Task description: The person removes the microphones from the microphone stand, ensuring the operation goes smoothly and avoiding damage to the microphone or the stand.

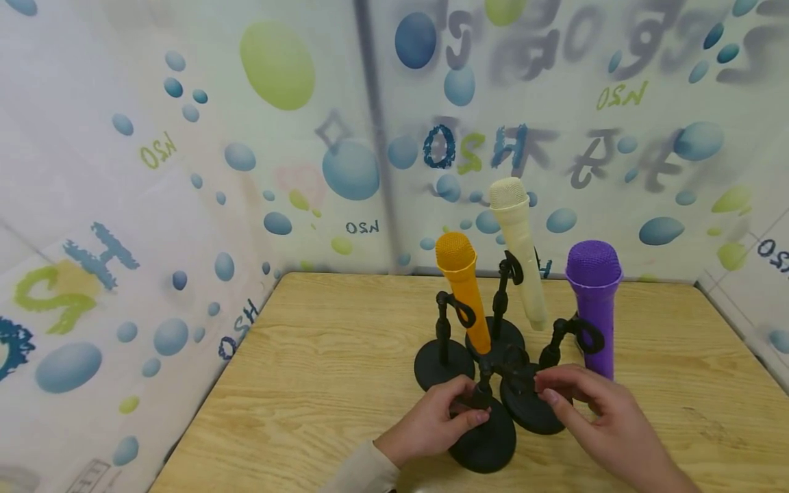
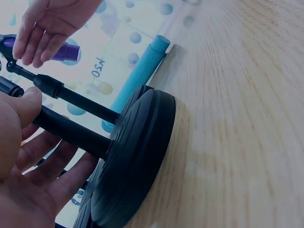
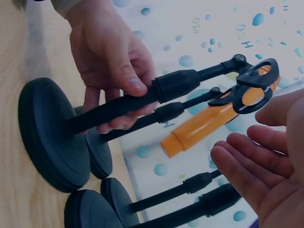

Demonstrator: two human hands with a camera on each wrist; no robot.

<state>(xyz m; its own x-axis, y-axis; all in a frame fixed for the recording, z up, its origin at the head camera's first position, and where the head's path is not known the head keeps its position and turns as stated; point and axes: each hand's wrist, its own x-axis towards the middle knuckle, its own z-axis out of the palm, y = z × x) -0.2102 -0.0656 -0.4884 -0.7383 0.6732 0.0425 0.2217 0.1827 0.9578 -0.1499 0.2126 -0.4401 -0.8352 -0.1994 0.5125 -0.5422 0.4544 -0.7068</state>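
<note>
My left hand (image 1: 434, 424) grips the pole of the nearest black microphone stand (image 1: 483, 445), thumb on the near side and fingers behind. The right wrist view shows this stand's round base on the table and its bare clip (image 3: 259, 88) at the top. My right hand (image 1: 616, 418) hovers beside that clip, fingers loosely extended and holding nothing. Behind stand an orange microphone (image 1: 471, 301), a cream-white microphone (image 1: 520, 253) and a purple microphone (image 1: 594, 308), each in a black stand's clip.
A teal tube-like thing (image 2: 142, 76) lies beyond the bases in the left wrist view. The stands' round bases crowd together on the wooden table (image 1: 320, 356). Printed sheets with blue and green spots (image 1: 277, 65) wall the table at the back and sides.
</note>
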